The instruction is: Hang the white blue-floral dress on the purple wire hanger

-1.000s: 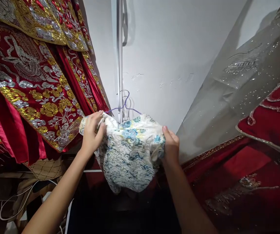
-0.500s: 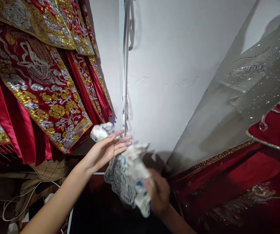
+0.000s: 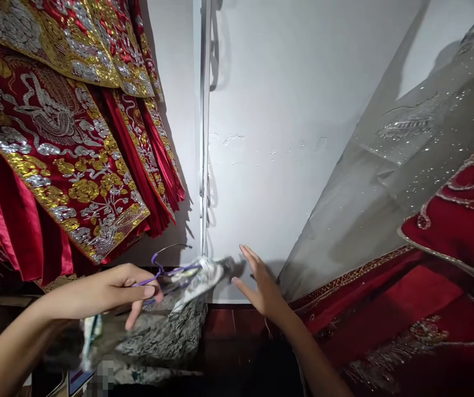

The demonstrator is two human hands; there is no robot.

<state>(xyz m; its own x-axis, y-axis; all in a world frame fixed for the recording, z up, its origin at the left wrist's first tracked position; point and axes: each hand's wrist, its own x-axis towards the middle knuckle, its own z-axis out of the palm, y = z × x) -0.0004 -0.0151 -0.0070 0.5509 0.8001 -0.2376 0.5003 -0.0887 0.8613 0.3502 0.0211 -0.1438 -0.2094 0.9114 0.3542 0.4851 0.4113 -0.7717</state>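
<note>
My left hand (image 3: 113, 292) is closed on a thin purple clothes hanger (image 3: 159, 270), its hook pointing up and to the right. Around and below the hanger hangs a grey-and-white garment (image 3: 174, 331) with a crinkled, textured body. A white patterned part (image 3: 202, 278) stretches right toward my other hand and is smeared by motion. My right hand (image 3: 264, 286) is open, its thumb and fingers apart, just right of that part. How the garment sits on the hanger is partly hidden behind my left hand.
Red embroidered garments with gold and silver (image 3: 84, 165) hang at the left. A metal rail (image 3: 204, 138) runs up the white wall (image 3: 278, 82). At the right are a sheer sparkling fabric (image 3: 365, 187) and a red beaded garment (image 3: 435, 281).
The garment has moved from my right hand's side to the left and lower. My left hand, open before, now grips the purple hanger. My right hand has let go and opened.
</note>
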